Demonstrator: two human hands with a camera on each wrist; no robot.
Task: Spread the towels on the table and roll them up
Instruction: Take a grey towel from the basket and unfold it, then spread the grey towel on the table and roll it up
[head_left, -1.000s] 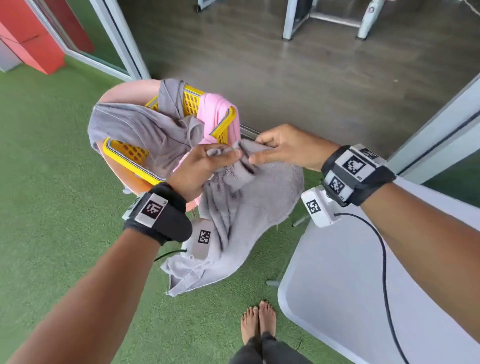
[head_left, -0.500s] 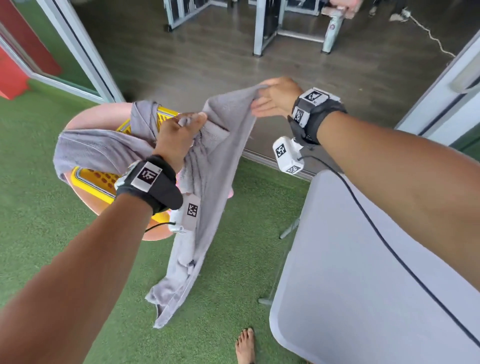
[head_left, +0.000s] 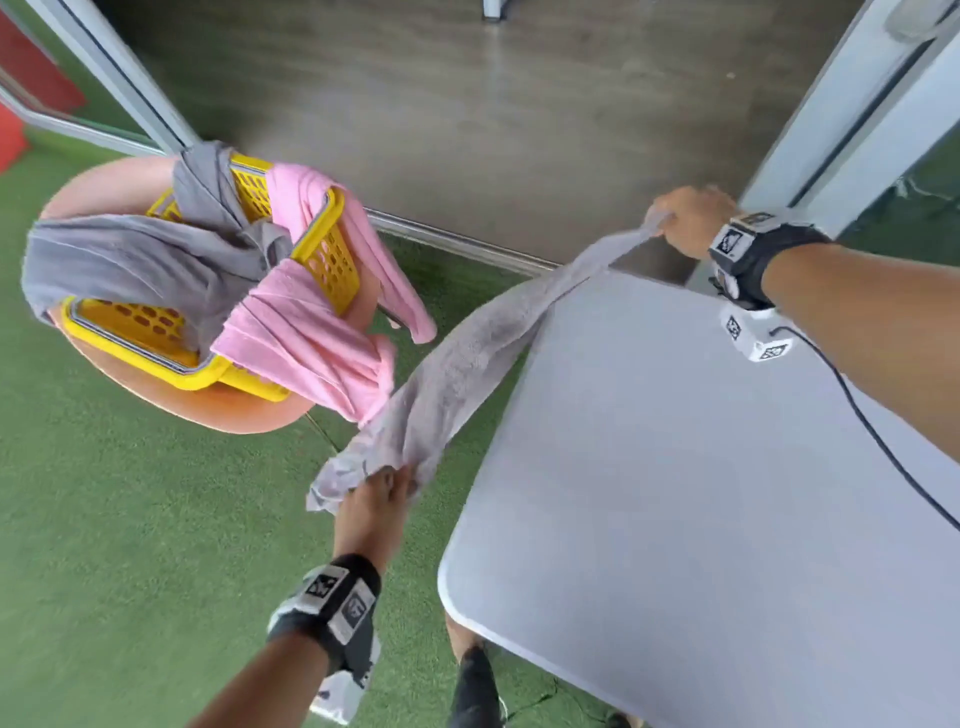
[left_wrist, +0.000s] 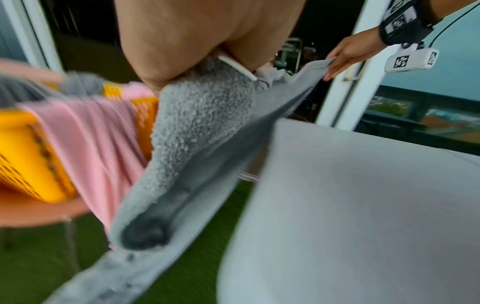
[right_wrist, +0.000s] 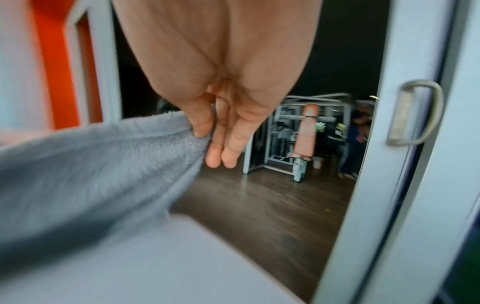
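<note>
A grey towel (head_left: 467, 358) is stretched in the air between my two hands, bunched lengthwise, crossing the far left corner of the white table (head_left: 701, 493). My right hand (head_left: 675, 221) pinches one end beyond the table's far edge; the right wrist view shows thumb and fingers (right_wrist: 223, 144) nipping the towel's (right_wrist: 91, 164) hem. My left hand (head_left: 387, 483) grips the other end low beside the table's left edge. In the left wrist view the towel (left_wrist: 202, 123) runs from my palm up to the right hand (left_wrist: 345, 55).
A yellow basket (head_left: 322, 249) on a round pink chair (head_left: 228, 410) stands to the left on green turf, draped with a pink towel (head_left: 306, 332) and another grey towel (head_left: 130, 260). A sliding door frame (head_left: 841, 119) rises at the right. My foot (head_left: 475, 686) is under the table's near edge.
Both hands pulled apart: the right swung to the far side of the table, the left dropped down toward me. The towel went from hanging loose to stretched over the table's corner.
</note>
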